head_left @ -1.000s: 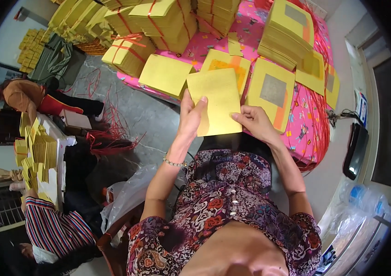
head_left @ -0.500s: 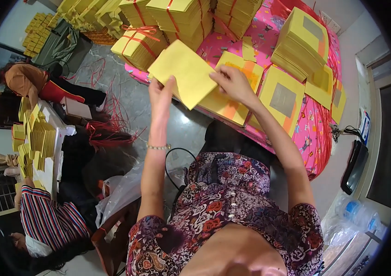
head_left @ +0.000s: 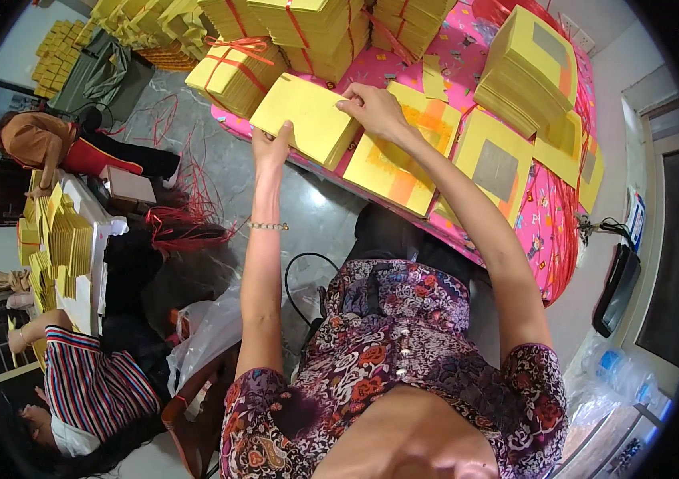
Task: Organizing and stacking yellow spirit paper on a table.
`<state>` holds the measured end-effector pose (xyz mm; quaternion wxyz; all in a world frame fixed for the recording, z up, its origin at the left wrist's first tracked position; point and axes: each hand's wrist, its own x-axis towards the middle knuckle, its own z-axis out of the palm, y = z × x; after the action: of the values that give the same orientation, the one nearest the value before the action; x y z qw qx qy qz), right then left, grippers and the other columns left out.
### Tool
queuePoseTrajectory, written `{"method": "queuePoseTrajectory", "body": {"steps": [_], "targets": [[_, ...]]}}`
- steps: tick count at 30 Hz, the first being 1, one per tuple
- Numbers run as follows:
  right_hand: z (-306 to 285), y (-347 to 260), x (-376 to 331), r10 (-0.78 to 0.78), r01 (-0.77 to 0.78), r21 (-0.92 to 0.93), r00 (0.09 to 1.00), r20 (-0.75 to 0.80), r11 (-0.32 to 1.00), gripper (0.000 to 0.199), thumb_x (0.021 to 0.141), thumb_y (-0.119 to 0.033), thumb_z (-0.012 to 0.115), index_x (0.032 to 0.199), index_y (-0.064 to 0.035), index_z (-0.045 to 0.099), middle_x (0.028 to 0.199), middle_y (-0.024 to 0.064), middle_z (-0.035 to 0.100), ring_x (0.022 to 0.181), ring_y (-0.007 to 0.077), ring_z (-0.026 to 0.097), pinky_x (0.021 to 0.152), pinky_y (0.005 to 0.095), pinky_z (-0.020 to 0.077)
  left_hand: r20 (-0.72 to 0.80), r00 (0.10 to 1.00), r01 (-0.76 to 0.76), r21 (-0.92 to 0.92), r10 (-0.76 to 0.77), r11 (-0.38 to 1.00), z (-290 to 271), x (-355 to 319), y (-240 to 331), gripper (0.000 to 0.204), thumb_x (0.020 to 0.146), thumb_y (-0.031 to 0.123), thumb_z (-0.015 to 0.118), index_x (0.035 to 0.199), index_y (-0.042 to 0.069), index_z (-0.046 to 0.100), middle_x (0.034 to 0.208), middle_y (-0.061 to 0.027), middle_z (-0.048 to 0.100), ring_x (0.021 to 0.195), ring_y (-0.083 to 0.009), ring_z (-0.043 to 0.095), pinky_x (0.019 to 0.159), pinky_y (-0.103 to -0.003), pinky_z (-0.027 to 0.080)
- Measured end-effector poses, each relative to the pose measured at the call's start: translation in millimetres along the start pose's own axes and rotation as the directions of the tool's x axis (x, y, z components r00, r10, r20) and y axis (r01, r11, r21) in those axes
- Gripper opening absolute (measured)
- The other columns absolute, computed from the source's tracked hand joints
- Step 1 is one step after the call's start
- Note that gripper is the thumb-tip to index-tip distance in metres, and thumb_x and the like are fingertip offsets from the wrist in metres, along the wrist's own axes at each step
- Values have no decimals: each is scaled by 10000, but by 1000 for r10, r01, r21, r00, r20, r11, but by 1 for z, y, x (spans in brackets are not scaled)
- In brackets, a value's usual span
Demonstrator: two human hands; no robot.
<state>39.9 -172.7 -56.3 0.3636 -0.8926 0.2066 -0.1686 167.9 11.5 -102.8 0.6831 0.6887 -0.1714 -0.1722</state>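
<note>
A stack of yellow paper sheets [head_left: 305, 116] lies at the near left edge of the pink-covered table. My left hand [head_left: 271, 148] grips its near left side, the thumb on the top sheet and the fingers partly hidden. At the far right corner of the stack, my right hand [head_left: 375, 110] has its fingers curled and pinched against the edge. Right of it lies a yellow pile with an orange patch [head_left: 403, 140]. Another yellow pile with a grey rectangle [head_left: 493, 169] lies farther right.
Yellow bundles tied with red ribbon [head_left: 236, 73] stand behind my hands. A tall yellow stack [head_left: 525, 76] is at the far right of the pink tablecloth [head_left: 539, 247]. Two people work at a white table [head_left: 98, 239] on the left. Red strips [head_left: 188, 219] litter the floor.
The yellow sheet lifted between both hands has come down onto the stack at the table edge. My right hand has shifted slightly left and away from me.
</note>
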Motion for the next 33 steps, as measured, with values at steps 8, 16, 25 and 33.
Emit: {"method": "queuePoseTrajectory", "body": {"steps": [8, 16, 25, 33], "targets": [[8, 15, 3, -31, 31, -20, 999, -10, 999, 318, 830, -350, 616, 939, -52, 609, 721, 101, 608, 693, 254, 598, 623, 387, 445, 0, 999, 35, 31, -35, 999, 1, -1, -11, 308, 862, 160, 642, 1107, 12, 529, 907, -60, 647, 698, -105, 625, 502, -219, 472], [9, -4, -7, -110, 92, -233, 992, -64, 968, 277, 803, -278, 634, 974, -61, 618, 905, 171, 622, 852, 371, 615, 713, 480, 484, -25, 999, 36, 34, -35, 999, 0, 1, -17, 456, 813, 61, 663, 1189, -38, 426, 1037, -137, 607, 831, -175, 616, 638, -257, 494], [21, 20, -3, -193, 165, -248, 977, -93, 955, 251, 786, -231, 645, 973, -64, 633, 950, 191, 601, 872, 376, 607, 714, 488, 491, -199, 923, 2, 859, 330, 511, 32, -19, 40, 880, 638, 148, 747, 1342, -76, 269, 1312, -300, 355, 1220, -412, 366, 997, -473, 330], [25, 11, -5, -125, 103, -237, 989, -83, 966, 265, 806, -253, 629, 994, -67, 638, 989, 198, 590, 914, 379, 594, 756, 496, 481, 429, 775, -610, 700, 464, 372, 29, 21, -1, 609, 798, 278, 545, 1365, 103, 406, 1429, -195, 337, 1300, -435, 268, 1087, -493, 209]]}}
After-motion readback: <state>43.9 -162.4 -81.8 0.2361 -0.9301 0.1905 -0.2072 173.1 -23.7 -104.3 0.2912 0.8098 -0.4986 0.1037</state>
